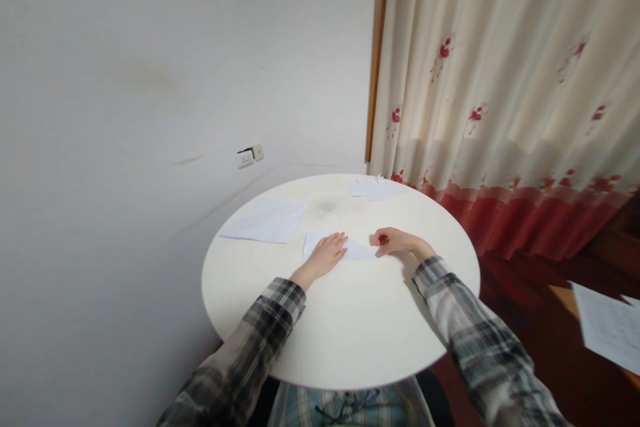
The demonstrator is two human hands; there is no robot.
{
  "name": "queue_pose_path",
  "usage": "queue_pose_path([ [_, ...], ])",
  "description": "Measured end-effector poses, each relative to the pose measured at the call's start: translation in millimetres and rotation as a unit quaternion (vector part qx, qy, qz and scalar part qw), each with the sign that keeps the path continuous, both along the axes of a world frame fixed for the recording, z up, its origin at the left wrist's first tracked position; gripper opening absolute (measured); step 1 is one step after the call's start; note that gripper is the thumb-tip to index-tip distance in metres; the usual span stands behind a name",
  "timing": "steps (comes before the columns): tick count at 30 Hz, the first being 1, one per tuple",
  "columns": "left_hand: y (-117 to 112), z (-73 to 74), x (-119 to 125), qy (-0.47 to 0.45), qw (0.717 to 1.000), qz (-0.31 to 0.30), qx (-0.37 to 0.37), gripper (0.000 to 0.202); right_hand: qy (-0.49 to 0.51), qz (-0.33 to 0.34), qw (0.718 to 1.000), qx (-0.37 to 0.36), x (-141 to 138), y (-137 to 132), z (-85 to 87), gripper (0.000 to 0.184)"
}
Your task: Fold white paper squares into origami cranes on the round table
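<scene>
My left hand [329, 253] lies flat on a folded sheet of white paper [359, 251], its fingers stretched out. The paper has a straight left edge and narrows to a point on the right. Beside that pointed end is my right hand [396, 241]. Its fingers are curved, with a gap between them and the thumb. The thumb is close to the paper's tip; whether it touches is too small to tell. Part of the paper's middle is hidden under my left hand.
The round white table [345, 327] stands near a pale wall. At its back left lies a larger white sheet [270, 220]; at the back right are torn, crumpled paper pieces [373, 187]. Off to the right, papers [607, 323] rest on a wooden surface by a curtain [480, 80].
</scene>
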State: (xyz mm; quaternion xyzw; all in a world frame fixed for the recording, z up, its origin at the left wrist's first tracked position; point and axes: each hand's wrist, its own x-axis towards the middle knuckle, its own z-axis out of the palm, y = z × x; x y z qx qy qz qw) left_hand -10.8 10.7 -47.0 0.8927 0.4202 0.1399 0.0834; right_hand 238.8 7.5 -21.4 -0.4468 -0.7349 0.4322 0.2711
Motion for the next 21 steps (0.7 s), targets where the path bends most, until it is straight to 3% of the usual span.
queue_pose_path([
  [5, 0, 1.4, 0, -0.049, 0.995, -0.004, 0.082, 0.034, -0.011, -0.146, 0.984, 0.099, -13, 2, -11.9, 0.021],
  [8, 0, 3.2, 0, -0.063, 0.994, -0.012, 0.092, 0.030, 0.038, -0.169, 0.975, 0.138, -29, 3, -20.9, 0.018],
  [13, -6, 7.7, 1, -0.048, 0.994, -0.012, 0.097, 0.040, 0.156, -0.152, 0.975, 0.044, -51, -3, -23.8, 0.026],
  [18, -13, 13.0, 3, -0.014, 0.997, -0.013, 0.072, 0.065, 0.269, -0.174, 0.946, -0.045, -60, -13, -14.6, 0.032],
  [21, -14, 12.9, 3, -0.027, 0.997, -0.020, 0.066, 0.069, 0.323, -0.153, 0.931, -0.072, -63, -15, -10.4, 0.033],
])
